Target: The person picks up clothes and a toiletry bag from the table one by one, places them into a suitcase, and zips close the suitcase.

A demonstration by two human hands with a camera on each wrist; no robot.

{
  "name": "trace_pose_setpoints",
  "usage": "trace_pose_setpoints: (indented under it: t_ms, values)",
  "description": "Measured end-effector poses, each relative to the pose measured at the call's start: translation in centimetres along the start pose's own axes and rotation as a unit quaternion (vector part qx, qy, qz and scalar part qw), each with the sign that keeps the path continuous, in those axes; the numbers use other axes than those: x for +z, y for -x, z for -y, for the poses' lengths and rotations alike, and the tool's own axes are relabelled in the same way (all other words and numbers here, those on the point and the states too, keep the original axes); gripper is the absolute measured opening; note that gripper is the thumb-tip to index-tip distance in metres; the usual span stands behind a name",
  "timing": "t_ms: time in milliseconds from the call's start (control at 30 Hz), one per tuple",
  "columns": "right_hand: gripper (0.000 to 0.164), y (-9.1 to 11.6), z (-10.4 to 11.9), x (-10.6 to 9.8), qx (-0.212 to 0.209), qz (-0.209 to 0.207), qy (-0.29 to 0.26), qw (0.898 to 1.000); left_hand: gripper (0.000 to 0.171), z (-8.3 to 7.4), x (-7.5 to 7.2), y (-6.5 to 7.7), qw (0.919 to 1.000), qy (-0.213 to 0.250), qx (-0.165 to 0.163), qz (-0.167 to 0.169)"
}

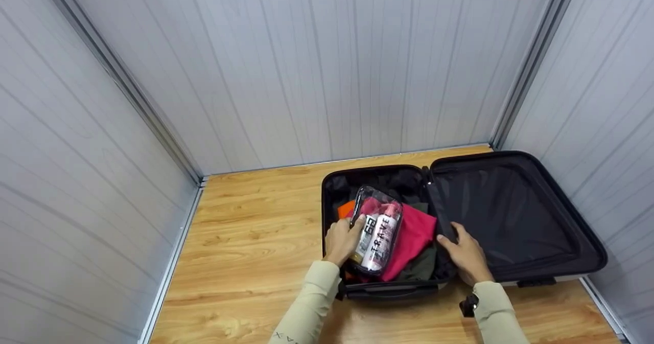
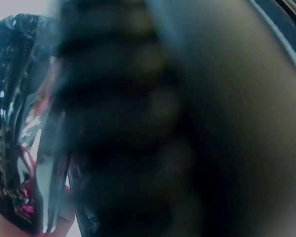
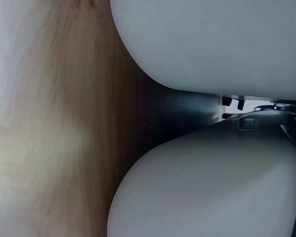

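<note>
An open black-lined suitcase [image 1: 391, 292] lies on the floor. Its left half holds folded clothes: a pink-red garment [image 1: 416, 231], a dark green one [image 1: 421, 265] and a bit of orange cloth [image 1: 345, 210]. Over them lies a clear toiletry bag [image 1: 393, 242] with bottles inside, one a pump bottle lettered TRAVEL. My left hand [image 1: 341, 242] grips this bag by its left side, thumb on top. At the middle hinge edge, my right hand [image 1: 467, 254] holds the suitcase's rim between thumb and fingers. The left wrist view is mostly blurred and dark.
The suitcase's other half [image 1: 511, 216], covered by a dark lining panel, lies flat to the right, close to the right wall [image 1: 608, 129]. Wooden floor [image 1: 245, 252] stretches to the left. A panelled wall [image 1: 317, 68] stands behind.
</note>
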State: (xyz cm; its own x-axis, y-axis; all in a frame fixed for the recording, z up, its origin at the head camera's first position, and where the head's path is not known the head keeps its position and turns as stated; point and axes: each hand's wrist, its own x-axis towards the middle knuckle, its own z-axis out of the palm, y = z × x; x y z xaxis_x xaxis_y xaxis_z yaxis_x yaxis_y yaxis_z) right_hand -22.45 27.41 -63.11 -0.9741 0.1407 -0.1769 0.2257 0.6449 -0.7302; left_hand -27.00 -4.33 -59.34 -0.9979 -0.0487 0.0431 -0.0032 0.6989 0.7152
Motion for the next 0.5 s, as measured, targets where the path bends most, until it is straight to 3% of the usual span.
trace_pose_setpoints:
  t_ms: [500]
  values:
    - [0.08,-0.14,-0.14,0.03,0.005,0.003,-0.009,1.0,0.041,0.21,0.33,-0.01,0.9993,-0.028,0.019,0.015]
